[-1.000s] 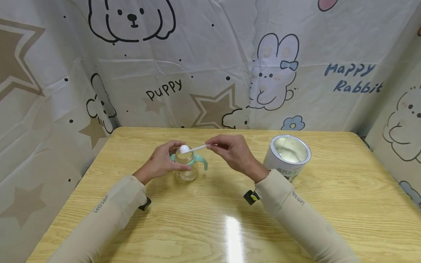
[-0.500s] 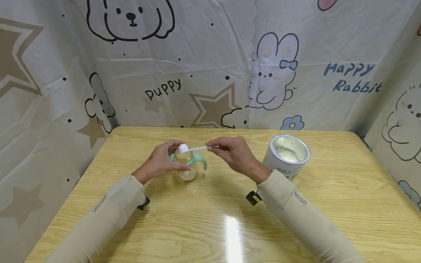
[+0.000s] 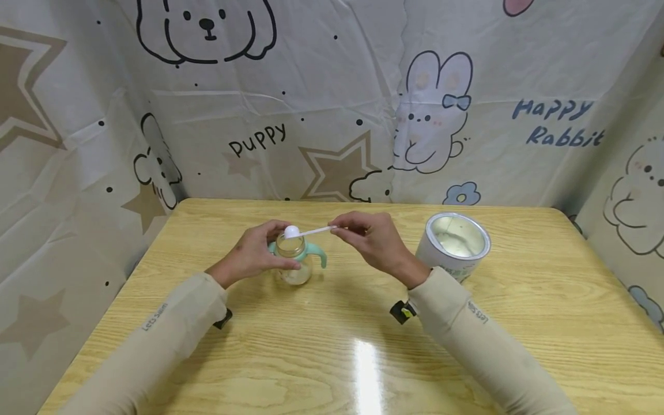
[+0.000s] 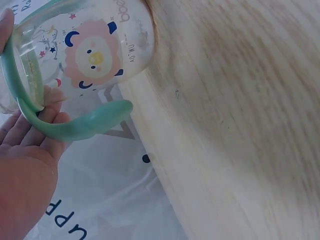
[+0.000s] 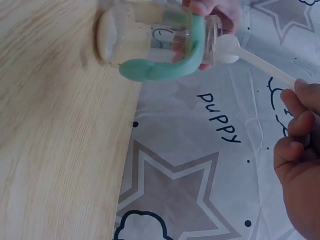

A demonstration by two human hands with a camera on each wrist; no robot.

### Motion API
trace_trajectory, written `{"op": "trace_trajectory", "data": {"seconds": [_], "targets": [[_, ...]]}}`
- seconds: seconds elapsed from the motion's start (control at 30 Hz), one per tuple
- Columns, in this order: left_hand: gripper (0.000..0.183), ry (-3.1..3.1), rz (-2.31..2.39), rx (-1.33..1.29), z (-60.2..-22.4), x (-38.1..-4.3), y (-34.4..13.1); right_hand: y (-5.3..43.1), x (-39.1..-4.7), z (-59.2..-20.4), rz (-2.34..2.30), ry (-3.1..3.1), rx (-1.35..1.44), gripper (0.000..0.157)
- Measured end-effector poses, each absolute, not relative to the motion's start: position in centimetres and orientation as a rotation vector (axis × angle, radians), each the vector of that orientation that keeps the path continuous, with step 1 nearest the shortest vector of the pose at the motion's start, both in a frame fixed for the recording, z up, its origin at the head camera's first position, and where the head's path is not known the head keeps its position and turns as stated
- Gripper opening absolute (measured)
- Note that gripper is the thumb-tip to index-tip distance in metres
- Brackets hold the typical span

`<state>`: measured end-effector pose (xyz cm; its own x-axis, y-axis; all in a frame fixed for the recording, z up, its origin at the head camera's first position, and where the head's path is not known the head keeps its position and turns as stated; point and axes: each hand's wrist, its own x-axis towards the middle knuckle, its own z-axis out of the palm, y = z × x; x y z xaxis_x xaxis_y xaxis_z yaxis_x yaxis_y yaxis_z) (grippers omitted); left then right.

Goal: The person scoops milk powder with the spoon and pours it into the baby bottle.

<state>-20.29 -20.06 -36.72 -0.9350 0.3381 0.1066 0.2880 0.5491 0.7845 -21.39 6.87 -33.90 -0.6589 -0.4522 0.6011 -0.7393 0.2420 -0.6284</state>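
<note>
A clear baby bottle (image 3: pixel 297 274) with mint-green handles and a printed animal face stands upright, uncapped, on the table. My left hand (image 3: pixel 257 251) grips it around the neck, thumb in front and fingers behind. Between thumb and fingers my right hand (image 3: pixel 372 241) pinches the end of a white scoop (image 3: pixel 317 230). The scoop's round bowl is tipped at the bottle's mouth, its rounded underside facing up in the head view. In the right wrist view the scoop bowl (image 5: pixel 227 49) sits right at the bottle's rim, and whitish matter shows at the bottle's bottom.
An open white tin (image 3: pixel 433 253) with a silver rim and pale contents stands to the right, behind my right wrist. The wood-grain table (image 3: pixel 311 357) ends at the back against a printed cloth (image 3: pixel 332 104), which also hangs at both sides.
The scoop bowl shifts slightly left, then back right over the bottle's mouth, moving with my right hand. My left hand and the bottle stay put.
</note>
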Motion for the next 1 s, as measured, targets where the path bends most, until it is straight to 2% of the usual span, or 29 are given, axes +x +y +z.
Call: {"op": "trace_trajectory", "data": {"seconds": [0.4,1.0], "targets": [[0.083,2.707,1.388,0.604,-35.7,-20.8,-20.1,8.2,-21.3,-33.0,1.541,-2.286,0.853,0.010],[0.084,2.698,1.374,0.681,-33.5,-21.0,-18.0,11.8,-20.5,-31.7,1.549,-2.304,0.720,0.012]]}}
